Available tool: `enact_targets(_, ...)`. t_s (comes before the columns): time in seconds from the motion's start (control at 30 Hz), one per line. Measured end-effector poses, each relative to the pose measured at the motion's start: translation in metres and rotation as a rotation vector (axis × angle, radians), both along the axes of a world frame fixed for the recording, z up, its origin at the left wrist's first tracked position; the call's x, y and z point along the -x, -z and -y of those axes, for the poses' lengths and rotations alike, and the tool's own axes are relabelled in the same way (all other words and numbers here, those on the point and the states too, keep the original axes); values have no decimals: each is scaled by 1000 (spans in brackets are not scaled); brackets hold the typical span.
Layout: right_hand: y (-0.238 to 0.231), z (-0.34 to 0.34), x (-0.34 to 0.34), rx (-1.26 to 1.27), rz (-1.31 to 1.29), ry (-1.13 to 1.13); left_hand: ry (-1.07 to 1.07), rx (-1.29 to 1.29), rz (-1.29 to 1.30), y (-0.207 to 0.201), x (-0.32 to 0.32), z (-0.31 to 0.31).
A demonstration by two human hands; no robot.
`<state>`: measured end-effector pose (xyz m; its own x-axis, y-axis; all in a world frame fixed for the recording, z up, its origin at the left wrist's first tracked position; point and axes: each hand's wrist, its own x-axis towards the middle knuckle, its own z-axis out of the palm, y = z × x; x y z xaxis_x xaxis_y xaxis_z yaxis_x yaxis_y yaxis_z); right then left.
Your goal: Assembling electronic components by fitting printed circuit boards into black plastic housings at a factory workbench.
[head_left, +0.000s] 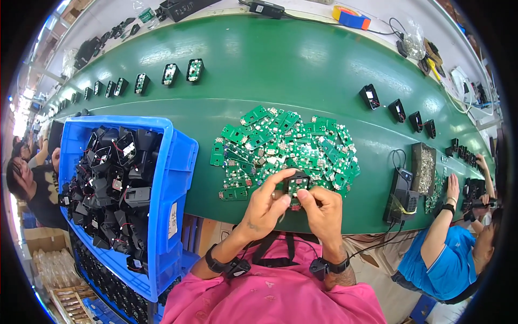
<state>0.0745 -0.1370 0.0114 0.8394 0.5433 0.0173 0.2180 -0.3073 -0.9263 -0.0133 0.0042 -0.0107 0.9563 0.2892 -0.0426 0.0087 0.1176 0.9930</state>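
Note:
Between both hands, in front of my body, is a small black plastic case (300,175) with a green circuit board (295,187) at its open side. My left hand (263,209) grips the case from the left, its index finger along the far edge and thumb at the near side. My right hand (322,210) is closed around the other side, its thumb pressing on the board. How far the board sits inside the case I cannot tell. Just beyond my hands lies a heap of loose green circuit boards (315,162) on the green table (302,59).
At my left stands a blue crate (162,216) full of black cases (137,198) with thin wires. Cases holding boards (195,70) line the far left; more cases (369,97) stand at right. A black power unit (401,194) is near a co-worker in a blue shirt (442,259).

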Motion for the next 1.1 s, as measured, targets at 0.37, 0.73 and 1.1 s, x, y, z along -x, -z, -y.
enact_targets(0.37,7,-3,4,-128,-257,54,-84,58,-2,2,-10,10)
enact_targets(0.73,-3,-4,3,-54,-121,-23,-25,4,-108,-16,-10,9)
enact_targets(1.1,-2,-13,3,-192,-162,22,-12,-173,1,-18,-10,0)
